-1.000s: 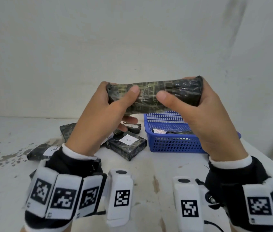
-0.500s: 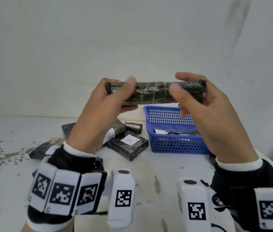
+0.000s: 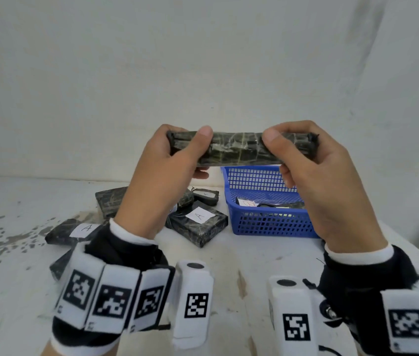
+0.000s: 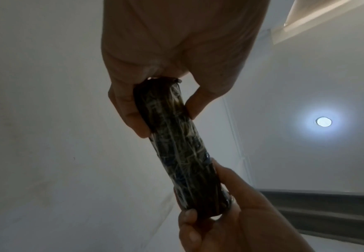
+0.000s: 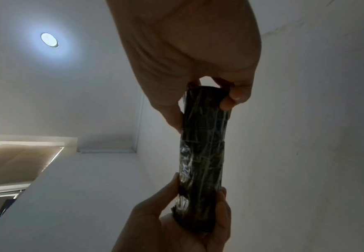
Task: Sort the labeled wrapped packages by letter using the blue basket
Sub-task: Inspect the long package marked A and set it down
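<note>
A white label (image 3: 199,216) on the dark package (image 3: 198,225) in the middle of the desk (image 3: 229,265) says "A". Another white label (image 3: 85,228) on the package (image 3: 62,231) at the left also says "A". The other labels are too small to read.

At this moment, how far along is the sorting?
Partly done. The blue basket already holds at least one labeled package. In hand: both the left hand and right hand grip a wrapped package, label unseen. Left: several packages on the table, two marked A.
</note>
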Available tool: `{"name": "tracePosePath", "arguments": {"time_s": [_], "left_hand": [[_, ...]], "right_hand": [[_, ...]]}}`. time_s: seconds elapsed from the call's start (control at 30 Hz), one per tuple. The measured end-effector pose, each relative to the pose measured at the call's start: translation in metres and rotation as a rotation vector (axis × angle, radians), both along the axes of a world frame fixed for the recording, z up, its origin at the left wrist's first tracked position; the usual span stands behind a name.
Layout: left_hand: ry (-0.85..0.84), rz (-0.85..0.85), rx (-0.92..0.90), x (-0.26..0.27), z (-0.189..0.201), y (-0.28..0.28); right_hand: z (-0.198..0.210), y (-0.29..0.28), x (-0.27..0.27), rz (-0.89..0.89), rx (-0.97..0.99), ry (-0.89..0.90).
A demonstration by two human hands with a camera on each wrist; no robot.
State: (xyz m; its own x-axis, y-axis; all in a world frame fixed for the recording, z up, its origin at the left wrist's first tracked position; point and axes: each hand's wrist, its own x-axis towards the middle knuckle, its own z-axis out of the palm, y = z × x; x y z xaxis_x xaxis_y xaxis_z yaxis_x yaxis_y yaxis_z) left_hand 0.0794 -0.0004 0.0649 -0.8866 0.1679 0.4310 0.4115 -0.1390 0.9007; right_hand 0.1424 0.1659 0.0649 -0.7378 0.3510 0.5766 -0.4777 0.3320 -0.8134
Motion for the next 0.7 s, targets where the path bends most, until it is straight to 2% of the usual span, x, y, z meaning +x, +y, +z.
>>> {"name": "tracePosePath", "arguments": {"time_s": [0.27, 0.4, 0.53, 0.7], "left_hand": [[0.041, 0.025, -0.082, 0.0055, -0.0005, 0.0023], [0.045, 0.007, -0.045, 0.0056, -0.0007, 0.0034], [0.057, -0.054, 0.014, 0.0061, 0.0010, 0.0006], [0.084, -0.060, -0.001, 0.0097, 0.0029, -0.0051]], "right_hand": [[-0.0007, -0.0055, 0.0002, -0.063, 0.000, 0.059], [-0.0017, -0.0067, -0.0001, -0.082, 0.023, 0.051], [0.0003, -0.0055, 0.0028, -0.060, 0.027, 0.048], [0.0035, 0.0021, 0.0033, 0.030, -0.084, 0.038]]}}
